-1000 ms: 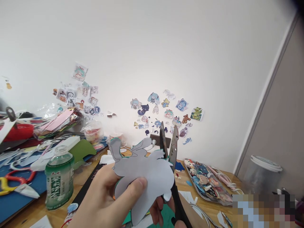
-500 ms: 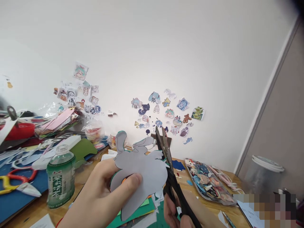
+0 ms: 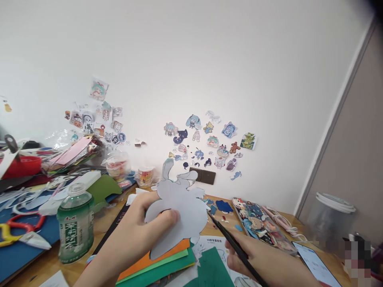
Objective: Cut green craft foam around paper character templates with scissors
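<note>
My left hand (image 3: pixel 140 227) pinches a pale grey paper cutout (image 3: pixel 188 207), its thumb flat across the front and the fingers hidden behind. The cutout has long ear-like shapes on top and jagged right edges. Black-handled scissors (image 3: pixel 225 231) are in my right hand (image 3: pixel 248 243), seen nearly edge-on, with their tip close to the cutout's right edge. Whether the tip touches the paper I cannot tell. Below the cutout lie orange and green paper sheets (image 3: pixel 167 263) and a dark green scrap (image 3: pixel 214 267).
A green-labelled bottle (image 3: pixel 75 223) and red-and-yellow scissors (image 3: pixel 26 231) stand left. At right are a pouch of character cutouts (image 3: pixel 260 227), a phone (image 3: pixel 314 259) and a clear bucket (image 3: pixel 332 215). Stickers (image 3: pixel 194 121) dot the wall behind; blue paper scraps (image 3: pixel 224 206) lie below.
The scissors have dropped from beside the cutout's upper right edge and turned edge-on. My right hand has moved down and right. The cutout has shifted and tilted slightly.
</note>
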`<state>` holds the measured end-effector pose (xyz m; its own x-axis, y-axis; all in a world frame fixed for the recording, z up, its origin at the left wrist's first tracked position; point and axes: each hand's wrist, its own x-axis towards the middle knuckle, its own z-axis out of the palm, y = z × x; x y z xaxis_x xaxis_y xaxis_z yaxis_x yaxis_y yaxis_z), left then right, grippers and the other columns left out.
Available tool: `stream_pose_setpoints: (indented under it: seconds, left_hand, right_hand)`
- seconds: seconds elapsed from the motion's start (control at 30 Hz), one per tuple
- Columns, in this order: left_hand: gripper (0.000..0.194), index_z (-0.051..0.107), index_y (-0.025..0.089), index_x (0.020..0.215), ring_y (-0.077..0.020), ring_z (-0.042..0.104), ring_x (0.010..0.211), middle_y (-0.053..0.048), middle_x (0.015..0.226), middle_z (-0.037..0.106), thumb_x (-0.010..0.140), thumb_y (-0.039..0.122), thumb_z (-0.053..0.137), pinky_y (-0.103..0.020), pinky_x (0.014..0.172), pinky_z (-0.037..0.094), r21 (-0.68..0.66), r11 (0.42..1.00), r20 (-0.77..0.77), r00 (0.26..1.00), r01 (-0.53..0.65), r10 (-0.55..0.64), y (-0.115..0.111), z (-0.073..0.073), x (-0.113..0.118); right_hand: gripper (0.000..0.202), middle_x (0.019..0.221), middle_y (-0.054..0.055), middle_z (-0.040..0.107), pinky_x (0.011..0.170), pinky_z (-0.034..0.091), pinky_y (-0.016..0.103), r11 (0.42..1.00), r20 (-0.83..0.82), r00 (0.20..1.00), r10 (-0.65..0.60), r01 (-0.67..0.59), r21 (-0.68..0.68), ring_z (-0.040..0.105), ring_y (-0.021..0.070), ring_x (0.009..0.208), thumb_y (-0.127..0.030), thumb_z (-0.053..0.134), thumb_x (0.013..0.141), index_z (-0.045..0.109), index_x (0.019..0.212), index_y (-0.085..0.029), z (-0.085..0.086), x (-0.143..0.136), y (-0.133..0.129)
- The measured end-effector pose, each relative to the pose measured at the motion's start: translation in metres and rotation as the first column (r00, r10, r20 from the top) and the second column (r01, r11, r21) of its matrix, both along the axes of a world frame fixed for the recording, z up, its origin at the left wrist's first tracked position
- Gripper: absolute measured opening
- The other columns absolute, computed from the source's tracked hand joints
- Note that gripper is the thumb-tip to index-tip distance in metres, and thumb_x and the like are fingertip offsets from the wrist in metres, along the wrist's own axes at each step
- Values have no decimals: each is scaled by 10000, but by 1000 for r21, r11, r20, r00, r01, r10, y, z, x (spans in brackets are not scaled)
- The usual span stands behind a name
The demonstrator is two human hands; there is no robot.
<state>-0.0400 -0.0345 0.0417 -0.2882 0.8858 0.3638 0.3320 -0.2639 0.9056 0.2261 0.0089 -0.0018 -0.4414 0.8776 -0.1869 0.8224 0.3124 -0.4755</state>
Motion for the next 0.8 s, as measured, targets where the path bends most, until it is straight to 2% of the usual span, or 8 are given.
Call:
stream_pose_setpoints:
  seconds: [0.1, 0.17, 0.27, 0.43, 0.57, 0.67, 0.73, 0.8]
  left_hand:
    - [206, 645, 211, 577, -176, 542, 620, 15, 612, 611, 700, 333, 534, -244, 565, 408, 48, 977, -136, 970, 207, -199, 9, -1, 0]
    - [218, 652, 194, 620, -176, 537, 625, 1, 632, 623, 735, 318, 515, -251, 586, 406, 44, 943, -228, 922, 330, -312, 15, -2, 2]
    - [259, 634, 182, 610, -181, 562, 670, -13, 668, 645, 771, 359, 534, -247, 611, 417, -15, 901, -259, 869, 433, -421, 24, -4, 4]
    - [345, 584, 171, 535, -118, 558, 519, 8, 521, 607, 793, 399, 580, -193, 524, 414, -208, 767, -66, 774, 607, -630, 37, -7, 8]
    - [419, 519, 160, 445, -59, 459, 377, 36, 403, 521, 791, 385, 593, -167, 443, 347, -280, 683, -59, 698, 675, -714, 51, -17, 13]
    - [435, 481, 166, 440, -54, 435, 346, 49, 365, 473, 771, 412, 621, -167, 429, 336, -320, 621, -47, 643, 716, -765, 58, -25, 18]
    - [454, 454, 172, 443, -54, 416, 332, 51, 364, 456, 774, 439, 613, -169, 415, 338, -327, 593, -45, 615, 735, -787, 61, -30, 21]
    - [480, 429, 175, 447, -49, 397, 334, 47, 377, 446, 802, 466, 571, -164, 405, 329, -323, 588, -60, 603, 742, -795, 63, -33, 23]
  right_hand:
    - [583, 1060, 148, 642, 818, 489, 452, 979, 358, 915, -185, 203, -13, 607, 340, 951, -466, 749, 608, 580, 1058, -136, -10, 7, 17]
    - [636, 1081, 201, 642, 843, 481, 475, 969, 435, 874, -214, 248, -21, 605, 386, 990, -362, 803, 533, 609, 1064, -71, -23, 6, 30]
    - [593, 1004, 190, 683, 796, 506, 476, 961, 511, 845, -160, 252, -115, 645, 395, 929, -280, 828, 490, 670, 1019, -63, -44, 1, 48]
    - [277, 823, 92, 709, 725, 520, 416, 954, 570, 814, -111, 248, -170, 678, 336, 840, -216, 809, 523, 723, 776, -141, -61, 0, 61]
    - [210, 677, 20, 668, 714, 517, 372, 948, 579, 810, -92, 249, -198, 683, 298, 799, -249, 834, 513, 687, 637, -165, -63, 4, 63]
    - [333, 803, 65, 697, 747, 516, 390, 948, 573, 813, -101, 253, -192, 672, 302, 858, -326, 839, 523, 707, 767, -143, -64, 9, 65]
    - [451, 948, 101, 694, 793, 509, 412, 952, 561, 820, -110, 249, -177, 659, 281, 907, -393, 820, 576, 690, 918, -129, -63, 12, 67]
    - [436, 989, 95, 683, 822, 502, 427, 955, 553, 826, -108, 241, -175, 650, 249, 916, -413, 789, 654, 666, 960, -128, -63, 15, 67]
